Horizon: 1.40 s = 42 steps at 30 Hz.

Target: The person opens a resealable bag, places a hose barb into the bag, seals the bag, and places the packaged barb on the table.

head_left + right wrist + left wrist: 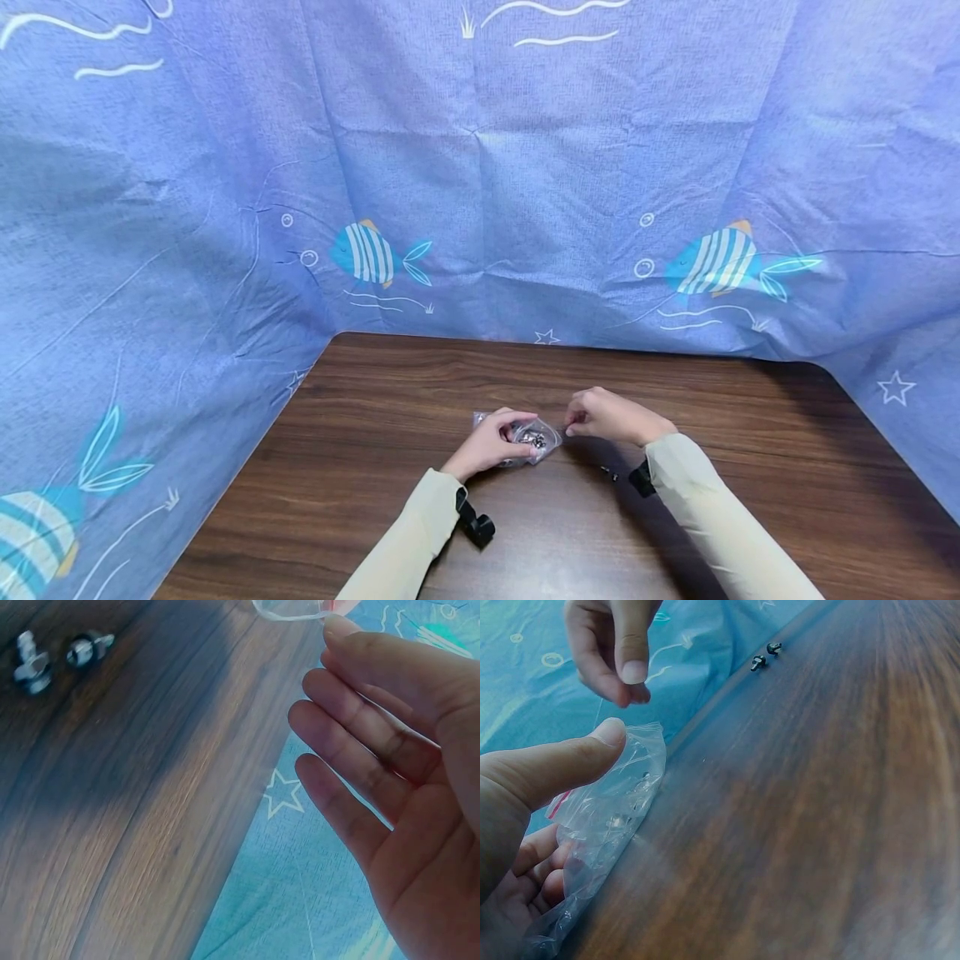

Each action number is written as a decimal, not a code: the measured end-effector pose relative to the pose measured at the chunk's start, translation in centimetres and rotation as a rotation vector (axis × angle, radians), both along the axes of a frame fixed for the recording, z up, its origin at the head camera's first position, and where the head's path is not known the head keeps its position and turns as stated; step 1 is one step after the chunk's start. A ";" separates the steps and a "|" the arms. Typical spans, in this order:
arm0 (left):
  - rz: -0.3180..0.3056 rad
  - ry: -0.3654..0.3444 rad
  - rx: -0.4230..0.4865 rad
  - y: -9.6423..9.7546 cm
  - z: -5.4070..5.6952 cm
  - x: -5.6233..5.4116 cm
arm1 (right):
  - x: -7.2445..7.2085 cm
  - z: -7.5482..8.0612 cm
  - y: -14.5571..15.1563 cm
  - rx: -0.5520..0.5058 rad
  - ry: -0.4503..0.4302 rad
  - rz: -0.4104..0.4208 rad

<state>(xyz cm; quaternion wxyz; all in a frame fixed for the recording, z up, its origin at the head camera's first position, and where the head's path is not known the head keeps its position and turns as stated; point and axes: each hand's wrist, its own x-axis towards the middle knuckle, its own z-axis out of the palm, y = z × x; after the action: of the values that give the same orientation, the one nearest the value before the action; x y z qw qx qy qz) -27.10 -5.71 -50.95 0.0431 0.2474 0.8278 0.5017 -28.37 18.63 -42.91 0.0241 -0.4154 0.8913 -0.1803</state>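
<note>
My left hand [486, 447] grips a clear zip bag [553, 440], its thumb along the bag's mouth and its other fingers around the far side. Small shiny metal pieces [534, 439] show through the plastic. Just right of the bag is my right hand [611, 417], its fingers loosely bent. In the left wrist view the right hand's fingertips [635, 673] hover a short way from the bag, and I see nothing between them. Two small screws, one silver-shanked [31, 666] and the other lying on its side [90, 649], rest on the table close to the right wrist.
The dark wood-grain table [375, 500] ends at a blue curtain [555, 200] printed with fish, which hangs behind it and along the sides. Black camera straps sit on both wrists, the left one [474, 518] standing out over the table.
</note>
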 end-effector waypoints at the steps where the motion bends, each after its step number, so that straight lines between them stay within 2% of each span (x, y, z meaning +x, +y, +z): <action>1: 0.001 0.001 -0.004 0.0 0.0 0.0 | 0.0 0.0 0.1 0.001 -0.003 -0.003; 8: 0.004 0.007 -0.013 0.0 0.0 0.1 | 0.6 -0.1 1.2 0.011 -0.085 -0.065; 15: -0.001 0.007 -0.010 0.0 0.0 0.0 | 1.1 -0.5 2.6 0.025 -0.113 -0.084; 19: -0.002 0.008 -0.014 -0.1 0.0 0.0 | 1.3 -0.5 3.2 0.040 -0.172 -0.116; 30: -0.001 -0.005 -0.009 0.0 -0.1 0.0 | 2.3 -0.9 4.3 0.078 -0.267 -0.108; 42: 0.000 -0.008 -0.007 0.0 0.0 0.0 | 2.4 -1.6 4.3 0.098 -0.228 -0.061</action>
<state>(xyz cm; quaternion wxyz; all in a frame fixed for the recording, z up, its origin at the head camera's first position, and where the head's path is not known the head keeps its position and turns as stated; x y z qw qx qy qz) -27.12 -5.70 -50.91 0.0472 0.2453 0.8293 0.4999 -25.97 22.94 -44.52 0.1398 -0.3630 0.9028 -0.1834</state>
